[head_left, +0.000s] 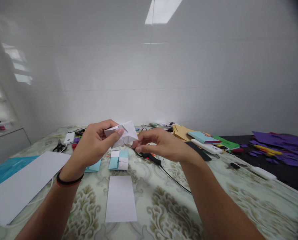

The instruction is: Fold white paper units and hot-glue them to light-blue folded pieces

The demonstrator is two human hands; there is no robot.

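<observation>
My left hand [96,141] pinches a folded piece of white paper [125,135] above the table, thumb on its near face. At the paper's lower right edge, my right hand [156,141] has its fingers curled together, and they appear to grip a flap there. Below the raised paper, a folded white and light-blue paper piece [118,160] rests on the tablecloth. Nearer to me lies a flat white paper rectangle [121,200]. Another light-blue folded paper [94,166] is partly hidden behind my left wrist.
A large white sheet [26,186] and a blue packet [11,165] lie at left, near scissors [59,146]. A black-handled corded tool [151,158] trails its cable rightward. Yellow paper [184,132], a white power strip [206,146] and purple scraps [281,146] occupy the right side.
</observation>
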